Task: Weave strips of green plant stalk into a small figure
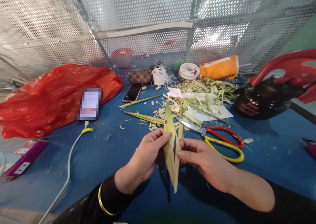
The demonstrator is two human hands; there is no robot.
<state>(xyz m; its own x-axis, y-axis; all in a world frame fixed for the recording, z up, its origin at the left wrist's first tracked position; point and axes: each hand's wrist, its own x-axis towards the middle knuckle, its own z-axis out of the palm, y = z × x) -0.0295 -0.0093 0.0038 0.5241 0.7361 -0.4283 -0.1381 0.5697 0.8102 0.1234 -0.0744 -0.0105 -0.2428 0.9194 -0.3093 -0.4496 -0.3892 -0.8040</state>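
Observation:
A pale green-yellow leaf, split lengthwise, is held upright above the blue table. My left hand pinches its wide part between thumb and fingers. On the other side, my right hand pinches the narrow strip, and a gap shows between strip and leaf. Both parts still meet near the lower tip. Beyond my right hand lie scissors with one red and one yellow handle. Several long leaf strips rest on the table past my left hand.
A heap of leaf scraps lies at the back, near white string, a ribbon roll and an orange packet. On the left are a red plastic bag, a phone and a cable. A black bottle stands right.

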